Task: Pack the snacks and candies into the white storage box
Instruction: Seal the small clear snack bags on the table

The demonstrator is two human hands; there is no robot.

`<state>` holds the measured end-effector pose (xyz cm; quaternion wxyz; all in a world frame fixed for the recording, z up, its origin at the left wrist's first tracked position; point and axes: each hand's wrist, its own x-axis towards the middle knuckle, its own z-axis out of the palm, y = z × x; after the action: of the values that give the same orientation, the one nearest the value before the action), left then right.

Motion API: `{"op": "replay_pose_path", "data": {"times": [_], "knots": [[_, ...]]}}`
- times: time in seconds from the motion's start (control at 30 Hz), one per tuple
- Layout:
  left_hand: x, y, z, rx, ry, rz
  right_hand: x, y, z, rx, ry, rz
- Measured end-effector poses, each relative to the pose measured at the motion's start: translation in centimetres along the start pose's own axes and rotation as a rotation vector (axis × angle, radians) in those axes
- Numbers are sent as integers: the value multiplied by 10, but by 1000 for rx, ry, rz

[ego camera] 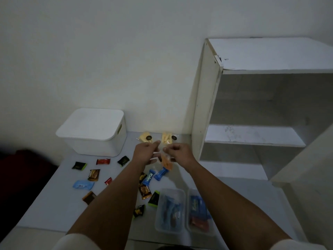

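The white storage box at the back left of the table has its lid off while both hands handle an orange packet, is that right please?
Not quite: the head view shows the white storage box with its lid on. The left hand and right hand do handle the orange packet.
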<state>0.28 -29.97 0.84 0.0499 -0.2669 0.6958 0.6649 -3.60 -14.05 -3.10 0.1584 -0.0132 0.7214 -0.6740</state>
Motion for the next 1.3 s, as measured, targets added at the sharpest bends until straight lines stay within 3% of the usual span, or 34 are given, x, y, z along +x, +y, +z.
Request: {"op": "replay_pose_path", "data": {"times": [0.13, 0.47, 0.67, 1.03, 1.3], "knots": [[1, -6, 2, -146, -2, -53, -3, 5, 10, -15, -32, -33], [3, -16, -9, -231, 44, -69, -1, 6, 27, -119, -72, -93], [5, -17, -31, -137, -38, -19, 3, -4, 41, -106, -89, -49], [40, -17, -71, 237, -178, 42, 16, -10, 75, -153, -164, 52], [75, -2, -100, 450, -415, 110, 28, -12, 114, -91, -47, 101]]}}
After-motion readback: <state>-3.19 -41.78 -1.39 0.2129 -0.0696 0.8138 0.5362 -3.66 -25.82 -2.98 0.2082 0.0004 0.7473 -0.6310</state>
